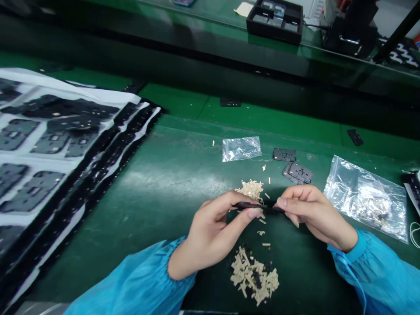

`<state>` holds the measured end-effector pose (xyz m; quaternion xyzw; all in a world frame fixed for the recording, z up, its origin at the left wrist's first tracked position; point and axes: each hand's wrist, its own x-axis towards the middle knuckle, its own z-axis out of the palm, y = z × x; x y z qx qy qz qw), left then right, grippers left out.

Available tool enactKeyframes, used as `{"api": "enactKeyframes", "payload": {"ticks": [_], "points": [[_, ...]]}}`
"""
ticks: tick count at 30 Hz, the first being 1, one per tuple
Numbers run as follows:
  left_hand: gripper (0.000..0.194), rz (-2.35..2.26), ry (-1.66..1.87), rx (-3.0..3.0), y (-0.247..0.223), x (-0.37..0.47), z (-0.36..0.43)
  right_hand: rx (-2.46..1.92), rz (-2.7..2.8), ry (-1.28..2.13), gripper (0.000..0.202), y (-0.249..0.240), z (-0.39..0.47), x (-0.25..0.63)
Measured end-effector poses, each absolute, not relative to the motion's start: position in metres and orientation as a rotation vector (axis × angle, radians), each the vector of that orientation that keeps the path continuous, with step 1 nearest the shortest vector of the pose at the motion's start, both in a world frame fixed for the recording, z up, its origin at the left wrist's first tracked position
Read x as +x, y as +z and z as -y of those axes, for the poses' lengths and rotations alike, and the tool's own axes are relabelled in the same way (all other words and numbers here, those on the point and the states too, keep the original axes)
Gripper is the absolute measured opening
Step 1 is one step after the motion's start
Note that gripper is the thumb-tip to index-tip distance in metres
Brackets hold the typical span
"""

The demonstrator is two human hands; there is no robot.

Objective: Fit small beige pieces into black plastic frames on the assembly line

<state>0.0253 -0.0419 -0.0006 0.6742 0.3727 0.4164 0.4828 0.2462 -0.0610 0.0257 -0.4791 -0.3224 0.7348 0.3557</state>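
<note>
My left hand (218, 229) pinches a thin black plastic part (246, 204), seen nearly edge-on, between thumb and fingers. Close to its right end, my right hand (306, 212) is closed, thumb against fingers, on a small dark thing (278, 209). I cannot make out what that is, or whether it touches the part. Behind my left fingers lies a small heap of cream-coloured pieces (251, 189). Nearer to me is a larger pile of cream strips (254, 276) mixed with black bits. Loose strips are scattered between the two piles.
Flat black parts (298, 173) lie beyond my right hand. A small clear bag (242, 148) is at the middle, and a larger clear bag (367, 199) with small pieces at right. Stacked trays (70, 162) of black parts fill the left. A black divided box (274, 21) stands on the shelf.
</note>
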Motion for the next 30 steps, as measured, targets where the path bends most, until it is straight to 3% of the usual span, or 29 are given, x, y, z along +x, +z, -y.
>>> {"api": "enactKeyframes", "payload": {"ticks": [4, 8, 12, 15, 16, 21, 25, 30], "points": [[0.031, -0.849, 1.139, 1.633, 0.0, 0.023, 0.042, -1.129, 0.87, 1.883, 0.02, 0.023, 0.062, 0.248], [0.031, -0.795, 1.147, 1.552, 0.002, 0.024, 0.04, -1.05, 1.028, 1.736, 0.033, 0.023, 0.068, 0.243], [0.022, -0.695, 0.865, 1.418, 0.008, 0.02, 0.033, -1.206, 1.194, 1.473, 0.01, 0.027, 0.072, 0.24], [0.066, -0.618, 0.59, 1.171, 0.013, 0.02, 0.028, -1.273, 1.446, 1.215, 0.004, 0.032, 0.073, 0.242], [0.07, -0.64, 0.519, 1.079, 0.013, 0.021, 0.027, -1.256, 1.543, 1.128, 0.006, 0.034, 0.073, 0.242], [0.033, -0.796, 0.346, 0.855, 0.009, 0.034, 0.027, -1.117, 1.862, 0.835, 0.014, 0.033, 0.074, 0.243], [0.035, -0.888, 0.532, 0.797, 0.005, 0.036, 0.028, -1.285, 1.711, 0.857, 0.025, 0.03, 0.075, 0.242], [0.033, -0.914, 0.546, 0.823, 0.004, 0.035, 0.028, -1.34, 1.596, 0.973, 0.006, 0.033, 0.075, 0.241]]}}
